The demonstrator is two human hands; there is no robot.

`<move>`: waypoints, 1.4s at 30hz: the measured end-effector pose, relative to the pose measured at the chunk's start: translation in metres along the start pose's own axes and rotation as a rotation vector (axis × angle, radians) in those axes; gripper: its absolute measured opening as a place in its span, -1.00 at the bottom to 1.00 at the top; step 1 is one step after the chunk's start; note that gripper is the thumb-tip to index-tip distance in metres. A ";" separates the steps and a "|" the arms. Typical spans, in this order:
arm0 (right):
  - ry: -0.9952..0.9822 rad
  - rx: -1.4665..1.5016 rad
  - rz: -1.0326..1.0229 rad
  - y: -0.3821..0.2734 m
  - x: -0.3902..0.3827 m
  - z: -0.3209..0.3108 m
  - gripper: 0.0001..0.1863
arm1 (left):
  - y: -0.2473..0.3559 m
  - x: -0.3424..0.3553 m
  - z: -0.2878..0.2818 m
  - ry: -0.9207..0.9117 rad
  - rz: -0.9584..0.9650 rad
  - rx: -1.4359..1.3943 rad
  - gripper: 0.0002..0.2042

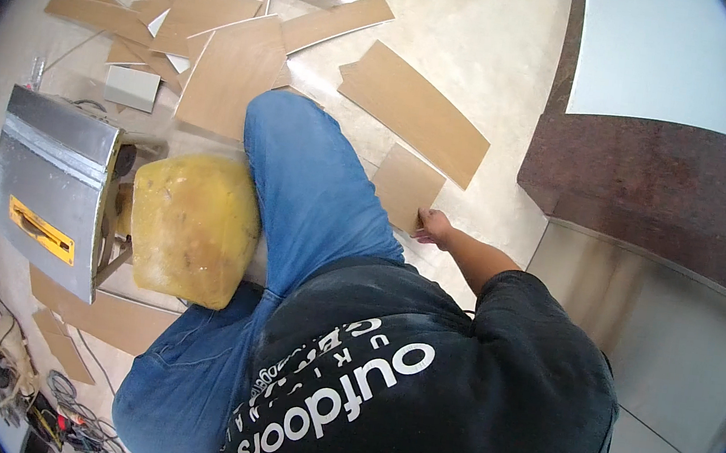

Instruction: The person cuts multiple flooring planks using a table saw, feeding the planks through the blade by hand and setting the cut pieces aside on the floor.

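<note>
My right hand reaches out past my bent right leg and pinches the near right edge of a small, roughly square tan tile piece, which lies low against the floor. Just beyond it, a long tan offcut with a pale edge and a notched end rests on the floor. My left hand is out of sight. To the left of my legs stands a table saw with a grey metal top and a yellow slot plate, and between it and me is a dirty yellow plastic container.
Many tan offcuts lie in a loose heap ahead. A small grey block sits by the saw. On the right is a dark brown stone step with a white panel above. Tangled cables and tools lie at the lower left.
</note>
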State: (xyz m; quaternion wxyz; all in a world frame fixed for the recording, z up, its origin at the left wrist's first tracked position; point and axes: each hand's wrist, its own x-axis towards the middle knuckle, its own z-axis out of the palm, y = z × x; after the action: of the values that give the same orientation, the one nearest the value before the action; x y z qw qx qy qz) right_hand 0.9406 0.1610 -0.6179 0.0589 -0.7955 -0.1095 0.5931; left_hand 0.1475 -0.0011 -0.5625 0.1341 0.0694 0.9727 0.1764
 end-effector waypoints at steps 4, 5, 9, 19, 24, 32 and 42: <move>-0.044 -0.308 0.159 0.006 0.008 -0.021 -0.50 | -0.003 0.003 -0.015 0.008 -0.001 -0.027 -0.47; 0.131 -0.637 0.010 0.004 0.013 -0.033 -0.54 | -0.003 0.005 -0.018 0.006 0.001 -0.029 -0.47; 0.668 -0.672 -0.556 -0.059 0.019 -0.029 -0.63 | -0.009 0.008 -0.035 0.029 -0.002 -0.054 -0.49; 0.710 -0.960 -0.709 -0.199 0.029 0.029 -0.41 | -0.012 0.006 -0.074 0.067 -0.026 -0.125 -0.53; 0.804 -1.008 -0.608 -0.232 0.106 -0.020 -0.44 | -0.055 -0.005 -0.117 0.126 -0.075 -0.205 -0.55; 0.404 -0.152 -1.181 -0.358 -0.048 0.112 -0.48 | 0.083 -0.056 -0.259 0.347 0.007 -0.476 -0.61; -0.414 0.048 -1.901 -0.421 -0.303 0.285 -0.57 | 0.175 -0.058 -0.339 0.671 0.478 -0.426 -0.62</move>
State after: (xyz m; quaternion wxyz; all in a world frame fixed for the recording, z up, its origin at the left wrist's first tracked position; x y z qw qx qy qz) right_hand 0.5414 0.4847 -0.3245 0.5090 -0.2539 -0.7021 0.4284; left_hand 0.1212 0.0409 -0.1795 -0.2212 0.2014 0.8611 0.4110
